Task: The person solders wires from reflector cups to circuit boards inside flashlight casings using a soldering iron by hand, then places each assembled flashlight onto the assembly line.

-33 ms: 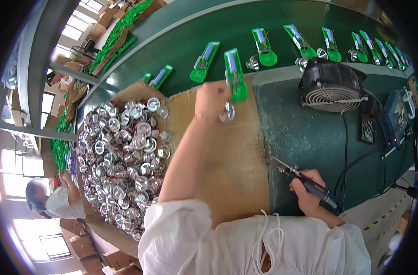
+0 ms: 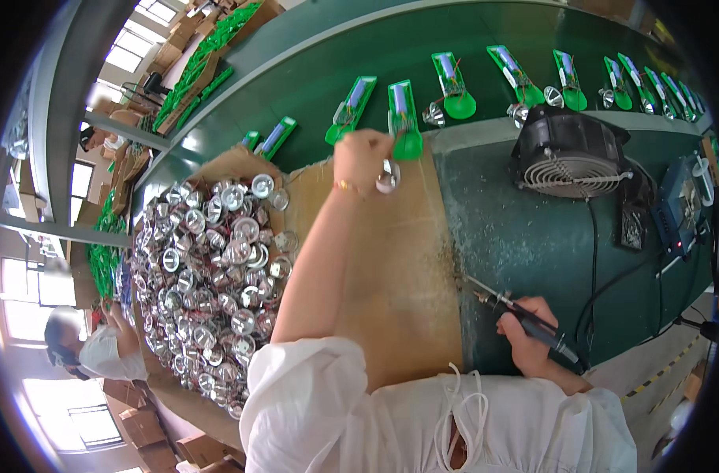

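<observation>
My left hand (image 2: 362,163) reaches to the far side of the bench, its fingers closed at the edge of a green flashlight housing (image 2: 404,118) with a blue-violet battery cell inside. Beside those fingers hangs a shiny reflector cup (image 2: 388,176); the exact grip is partly hidden. Just left of it, a second green housing (image 2: 355,102) lies partly behind my hand. On the right, my right hand (image 2: 528,331) wraps round the handle of a soldering iron (image 2: 537,327). The iron's tip points up and left, over the edge of the brown board (image 2: 395,292).
At left lies a large heap of reflector cups (image 2: 210,276) within cardboard edges. Several green housings with reflectors line the green belt (image 2: 328,55) at the back. A black fan (image 2: 572,150) and a blue soldering station (image 2: 679,209) stand at right. Another person (image 2: 99,339) sits far left.
My left hand has moved slightly away from me, shifting the green housing farther onto the belt. My right hand and the soldering iron have stayed nearly still.
</observation>
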The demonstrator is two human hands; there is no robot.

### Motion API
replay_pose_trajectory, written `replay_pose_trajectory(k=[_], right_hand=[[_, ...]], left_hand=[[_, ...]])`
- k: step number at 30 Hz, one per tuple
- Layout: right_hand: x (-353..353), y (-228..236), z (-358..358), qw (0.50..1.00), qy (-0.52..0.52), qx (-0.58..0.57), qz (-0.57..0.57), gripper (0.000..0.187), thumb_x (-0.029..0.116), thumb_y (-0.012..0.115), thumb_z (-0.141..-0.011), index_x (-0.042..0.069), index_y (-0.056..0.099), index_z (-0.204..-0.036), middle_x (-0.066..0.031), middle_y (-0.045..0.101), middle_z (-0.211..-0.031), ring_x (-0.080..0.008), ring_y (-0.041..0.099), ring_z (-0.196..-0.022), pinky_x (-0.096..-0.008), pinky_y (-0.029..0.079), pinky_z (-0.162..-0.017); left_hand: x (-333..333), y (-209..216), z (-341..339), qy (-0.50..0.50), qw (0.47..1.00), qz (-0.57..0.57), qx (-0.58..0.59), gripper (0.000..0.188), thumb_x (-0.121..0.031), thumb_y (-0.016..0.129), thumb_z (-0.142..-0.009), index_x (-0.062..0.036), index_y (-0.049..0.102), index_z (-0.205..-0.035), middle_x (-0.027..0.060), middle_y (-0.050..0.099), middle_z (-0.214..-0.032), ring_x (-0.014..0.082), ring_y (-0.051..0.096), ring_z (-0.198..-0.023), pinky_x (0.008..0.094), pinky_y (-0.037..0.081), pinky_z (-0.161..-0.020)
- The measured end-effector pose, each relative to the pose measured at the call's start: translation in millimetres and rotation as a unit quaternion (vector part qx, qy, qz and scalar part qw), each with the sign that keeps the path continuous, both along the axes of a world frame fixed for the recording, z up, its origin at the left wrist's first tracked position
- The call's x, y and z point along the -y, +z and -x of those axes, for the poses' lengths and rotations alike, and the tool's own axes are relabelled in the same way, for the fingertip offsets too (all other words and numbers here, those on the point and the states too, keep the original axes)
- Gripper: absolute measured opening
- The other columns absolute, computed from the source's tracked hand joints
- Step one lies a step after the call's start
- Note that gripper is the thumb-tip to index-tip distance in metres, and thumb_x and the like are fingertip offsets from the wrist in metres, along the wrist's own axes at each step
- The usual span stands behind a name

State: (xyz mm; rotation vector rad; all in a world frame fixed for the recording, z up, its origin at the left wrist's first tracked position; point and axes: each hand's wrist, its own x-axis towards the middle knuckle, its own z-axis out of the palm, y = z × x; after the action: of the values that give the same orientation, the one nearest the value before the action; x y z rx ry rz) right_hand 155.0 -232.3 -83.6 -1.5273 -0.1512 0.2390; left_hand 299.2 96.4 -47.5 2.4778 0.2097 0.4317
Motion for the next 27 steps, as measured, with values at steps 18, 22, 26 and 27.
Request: replay_pose_trajectory(k=[18,22,26,27], right_hand=[[-3,11,1,1.0,0.009,-0.002,-0.022,0.012,0.004,0.06,-0.084,-0.002,0.051,-0.089,-0.0096,0.059,-0.073,-0.0114,0.057,-0.059,-0.0251,0.048,-0.056],[-6,10,3,0.999,0.012,0.042,-0.023,0.014,0.006,0.061,-0.084,-0.003,0.051,-0.089,-0.0097,0.059,-0.071,-0.0117,0.056,-0.059,-0.0255,0.048,-0.056],[-7,9,9,0.998,0.015,0.056,-0.023,0.016,0.007,0.062,-0.084,-0.003,0.051,-0.089,-0.0096,0.059,-0.071,-0.011,0.056,-0.059,-0.0246,0.048,-0.055],[-7,9,11,0.998,0.01,0.055,-0.022,0.016,0.007,0.062,-0.085,-0.003,0.051,-0.09,-0.0097,0.059,-0.072,-0.0107,0.056,-0.059,-0.0242,0.048,-0.055]], left_hand=[[76,16,178,0.095,0.966,-0.218,-0.103,0.053,-0.041,0.073,-0.068,-0.0079,0.052,-0.103,0.0094,0.062,-0.082,0.0293,0.062,-0.073,0.0417,0.049,-0.064],[90,24,231,0.143,0.981,-0.107,-0.083,0.05,-0.038,0.073,-0.067,-0.0072,0.055,-0.101,0.0083,0.059,-0.083,0.0282,0.059,-0.075,0.0423,0.045,-0.07],[31,44,260,0.236,0.933,-0.255,-0.094,0.028,-0.023,0.067,-0.074,-0.0087,0.059,-0.097,0.0087,0.059,-0.093,0.0276,0.057,-0.086,0.0416,0.042,-0.077],[25,45,267,0.228,0.934,-0.267,-0.064,0.026,-0.019,0.065,-0.075,-0.0094,0.059,-0.098,0.0085,0.058,-0.097,0.0274,0.056,-0.09,0.0416,0.042,-0.079]])
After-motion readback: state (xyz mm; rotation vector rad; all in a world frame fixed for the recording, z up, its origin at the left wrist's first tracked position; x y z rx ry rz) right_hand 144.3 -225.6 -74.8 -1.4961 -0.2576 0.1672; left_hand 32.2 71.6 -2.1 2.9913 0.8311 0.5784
